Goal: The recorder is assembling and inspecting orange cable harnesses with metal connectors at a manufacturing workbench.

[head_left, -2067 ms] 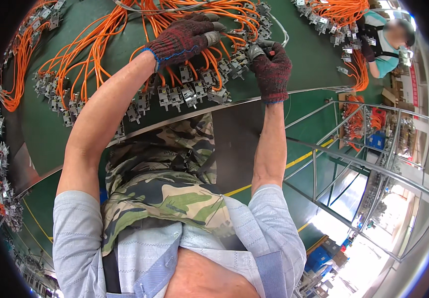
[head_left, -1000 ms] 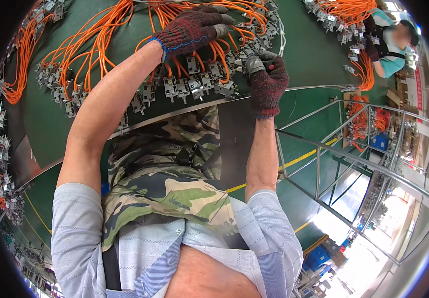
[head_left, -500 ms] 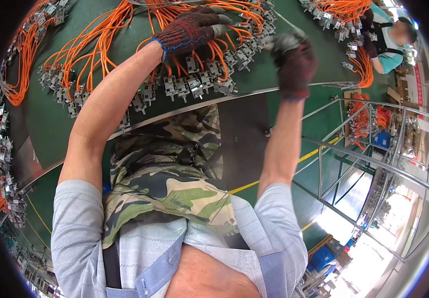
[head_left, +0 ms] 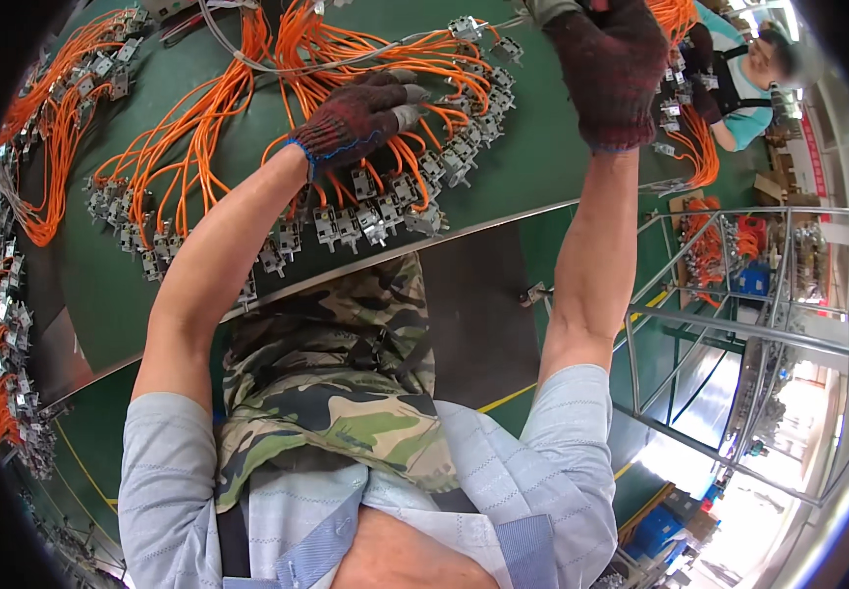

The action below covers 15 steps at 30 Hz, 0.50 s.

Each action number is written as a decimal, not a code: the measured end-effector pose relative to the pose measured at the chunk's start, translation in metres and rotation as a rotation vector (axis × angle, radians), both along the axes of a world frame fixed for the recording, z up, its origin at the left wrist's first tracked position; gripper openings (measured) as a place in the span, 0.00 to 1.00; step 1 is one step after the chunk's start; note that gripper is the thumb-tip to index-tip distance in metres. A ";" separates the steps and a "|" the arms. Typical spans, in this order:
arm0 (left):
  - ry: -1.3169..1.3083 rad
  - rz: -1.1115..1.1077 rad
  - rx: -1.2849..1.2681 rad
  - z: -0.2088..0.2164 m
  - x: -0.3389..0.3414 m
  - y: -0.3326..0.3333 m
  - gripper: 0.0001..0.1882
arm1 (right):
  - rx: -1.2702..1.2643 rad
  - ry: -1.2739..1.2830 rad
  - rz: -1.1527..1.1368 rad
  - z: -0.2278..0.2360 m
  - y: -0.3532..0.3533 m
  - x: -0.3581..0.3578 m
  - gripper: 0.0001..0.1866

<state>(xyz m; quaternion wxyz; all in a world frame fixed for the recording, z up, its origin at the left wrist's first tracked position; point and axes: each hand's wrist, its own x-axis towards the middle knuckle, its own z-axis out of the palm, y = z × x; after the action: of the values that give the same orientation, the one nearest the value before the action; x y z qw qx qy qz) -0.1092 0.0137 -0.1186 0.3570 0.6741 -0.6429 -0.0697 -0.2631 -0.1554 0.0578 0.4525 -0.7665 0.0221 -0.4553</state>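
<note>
Orange wires [head_left: 255, 39] lie on our desk [head_left: 532, 147] under our left hand [head_left: 354, 116], grip loosely spread, and we should press gently so nothing slides while our right hand [head_left: 606, 74] pinches the grey cord [head_left: 505, 24].

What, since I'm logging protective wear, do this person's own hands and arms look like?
The left hand wears a dark red-and-black knitted glove with grey fingertips and blue cuff edging; the right hand wears a similar knitted glove. Short, pale blue-grey fabric sleeves with fine dashed stripes leave both forearms bare.
</note>
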 end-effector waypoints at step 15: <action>-0.387 0.479 -0.192 0.048 -0.005 -0.048 0.35 | -0.275 -0.350 -0.275 0.032 -0.008 -0.097 0.16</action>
<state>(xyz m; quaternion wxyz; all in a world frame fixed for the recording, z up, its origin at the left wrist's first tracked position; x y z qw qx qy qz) -0.1141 -0.0348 -0.0705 0.2962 0.7703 -0.5256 0.2068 -0.3596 -0.1636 0.0900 0.2748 -0.7203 -0.0149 -0.6367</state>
